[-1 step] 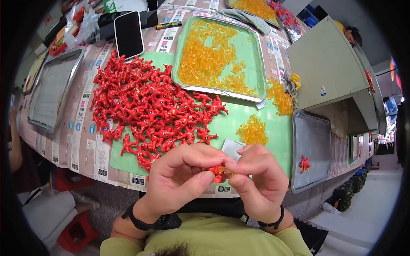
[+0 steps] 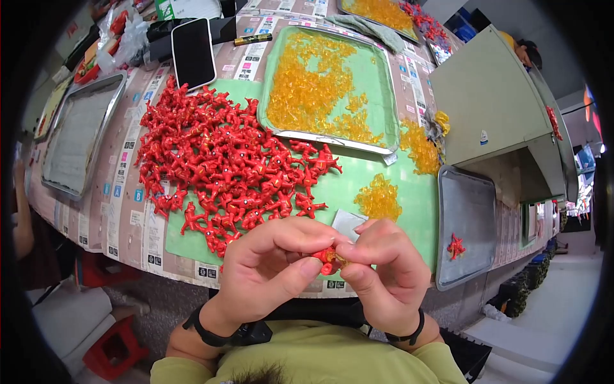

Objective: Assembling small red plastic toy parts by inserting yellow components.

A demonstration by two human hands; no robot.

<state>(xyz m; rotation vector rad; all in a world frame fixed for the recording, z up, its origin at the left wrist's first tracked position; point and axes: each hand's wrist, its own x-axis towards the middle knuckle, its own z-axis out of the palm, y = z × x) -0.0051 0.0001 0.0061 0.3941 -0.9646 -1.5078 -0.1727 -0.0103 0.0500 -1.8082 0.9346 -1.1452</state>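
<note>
A small glossy red plastic figure (image 2: 326, 257) is pinched between the thumb and fingers of my left hand (image 2: 268, 265), close to the table's front edge. Against its right side, the fingertips of my right hand (image 2: 391, 272) grip a tiny clear yellow plastic piece (image 2: 343, 260), mostly hidden by the fingers. The two pieces touch; whether they are joined I cannot tell. Beyond my left hand spreads a large heap of similar red figures (image 2: 224, 160). A small pile of yellow pieces (image 2: 378, 197) lies on the green mat (image 2: 416, 224) past my right hand.
A green-lined tray (image 2: 377, 83) holds many yellow pieces. At right, a grey tray (image 2: 464, 217) carries one red figure (image 2: 455, 246), beside a large grey-beige box (image 2: 499, 96). A phone (image 2: 193, 54) lies behind the heap; another metal tray (image 2: 83, 137) stands at left.
</note>
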